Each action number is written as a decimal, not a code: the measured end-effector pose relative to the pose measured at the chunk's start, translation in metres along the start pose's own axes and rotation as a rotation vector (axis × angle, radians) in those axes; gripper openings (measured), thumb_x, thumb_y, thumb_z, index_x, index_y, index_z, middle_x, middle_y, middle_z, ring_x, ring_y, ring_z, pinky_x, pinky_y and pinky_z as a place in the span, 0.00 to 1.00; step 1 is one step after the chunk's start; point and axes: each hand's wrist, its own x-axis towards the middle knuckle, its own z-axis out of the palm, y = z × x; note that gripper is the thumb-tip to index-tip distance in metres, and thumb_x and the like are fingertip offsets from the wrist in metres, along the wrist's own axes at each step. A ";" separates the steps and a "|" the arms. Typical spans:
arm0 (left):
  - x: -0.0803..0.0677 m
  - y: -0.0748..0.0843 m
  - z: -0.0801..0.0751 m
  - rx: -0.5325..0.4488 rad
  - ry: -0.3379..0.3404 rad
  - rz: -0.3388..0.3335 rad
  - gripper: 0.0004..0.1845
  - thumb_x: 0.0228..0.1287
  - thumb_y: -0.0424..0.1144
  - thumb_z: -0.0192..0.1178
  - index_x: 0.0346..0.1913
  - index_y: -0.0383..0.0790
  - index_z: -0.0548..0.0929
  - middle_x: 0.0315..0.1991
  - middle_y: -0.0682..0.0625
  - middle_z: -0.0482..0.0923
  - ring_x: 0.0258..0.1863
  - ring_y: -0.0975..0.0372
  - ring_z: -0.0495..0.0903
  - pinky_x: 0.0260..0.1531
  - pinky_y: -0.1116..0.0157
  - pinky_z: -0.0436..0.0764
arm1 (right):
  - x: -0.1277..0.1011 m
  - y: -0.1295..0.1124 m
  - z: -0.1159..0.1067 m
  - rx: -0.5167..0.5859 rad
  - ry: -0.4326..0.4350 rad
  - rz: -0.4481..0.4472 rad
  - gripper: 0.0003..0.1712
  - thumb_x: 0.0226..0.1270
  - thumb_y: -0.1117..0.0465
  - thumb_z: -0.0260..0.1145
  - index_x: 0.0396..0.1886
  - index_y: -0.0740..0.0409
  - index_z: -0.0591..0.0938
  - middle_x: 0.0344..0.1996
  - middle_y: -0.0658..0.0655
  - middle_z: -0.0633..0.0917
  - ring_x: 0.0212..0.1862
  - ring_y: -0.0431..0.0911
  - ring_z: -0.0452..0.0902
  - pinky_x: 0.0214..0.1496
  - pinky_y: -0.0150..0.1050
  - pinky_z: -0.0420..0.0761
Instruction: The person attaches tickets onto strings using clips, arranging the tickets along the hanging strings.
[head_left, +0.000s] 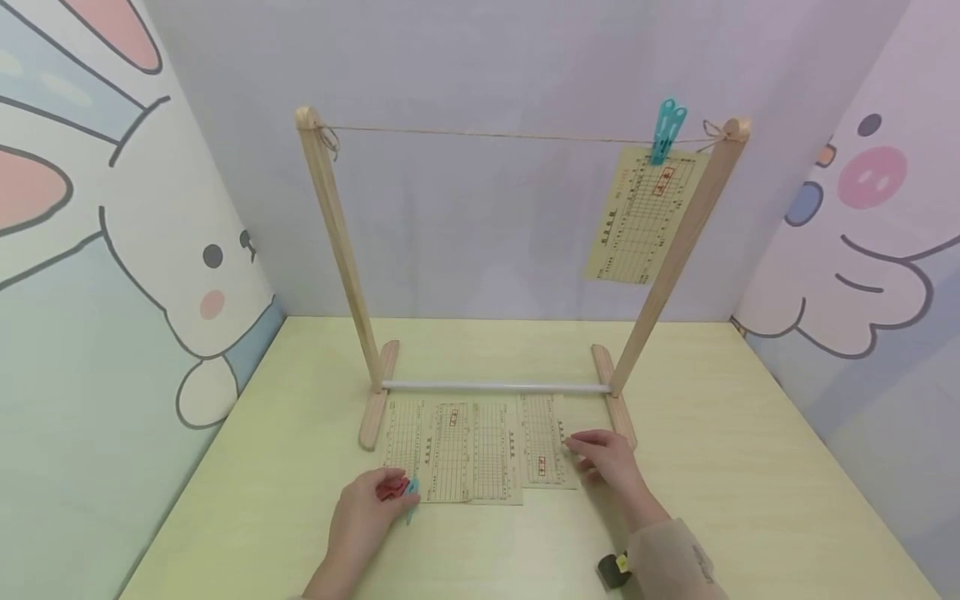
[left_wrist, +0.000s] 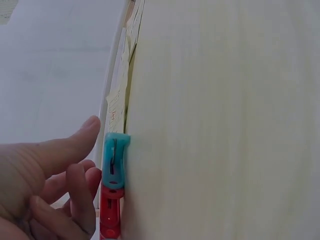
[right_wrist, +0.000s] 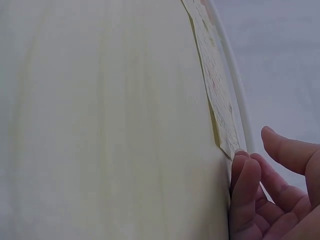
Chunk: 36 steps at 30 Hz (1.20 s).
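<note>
Paper cards (head_left: 480, 450) are lying flat on the table (head_left: 750, 467), under the wooden rack (head_left: 337, 250). I am seeing my right hand (head_left: 607, 458) touching the right card's edge with loose fingers. My left hand (head_left: 367, 508) is resting, fingers relaxed, by the red and blue pegs (head_left: 397, 488).

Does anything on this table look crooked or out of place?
Mostly tidy. The paper slips on the table overlap unevenly, and the rightmost one sits slightly askew. The hung slip tilts under its teal clothespin.
</note>
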 end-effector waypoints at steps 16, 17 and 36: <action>0.002 -0.002 0.000 0.065 -0.021 0.048 0.23 0.46 0.43 0.78 0.47 0.40 0.87 0.44 0.47 0.83 0.44 0.56 0.82 0.46 0.53 0.82 | 0.004 -0.008 0.003 -0.161 -0.064 -0.051 0.22 0.57 0.62 0.74 0.49 0.68 0.82 0.30 0.56 0.83 0.23 0.43 0.72 0.27 0.35 0.76; 0.002 -0.002 0.000 0.069 -0.022 0.050 0.23 0.46 0.43 0.78 0.47 0.40 0.87 0.44 0.47 0.83 0.44 0.56 0.82 0.46 0.52 0.82 | 0.004 -0.008 0.003 -0.170 -0.067 -0.054 0.21 0.57 0.63 0.74 0.49 0.67 0.82 0.29 0.55 0.82 0.23 0.43 0.72 0.27 0.35 0.75; 0.000 0.001 -0.004 0.067 -0.078 0.057 0.12 0.47 0.41 0.77 0.32 0.45 0.84 0.30 0.56 0.80 0.30 0.66 0.74 0.31 0.73 0.73 | 0.005 -0.003 0.004 -0.273 -0.066 -0.139 0.19 0.50 0.68 0.77 0.44 0.66 0.83 0.21 0.52 0.76 0.21 0.42 0.68 0.24 0.33 0.71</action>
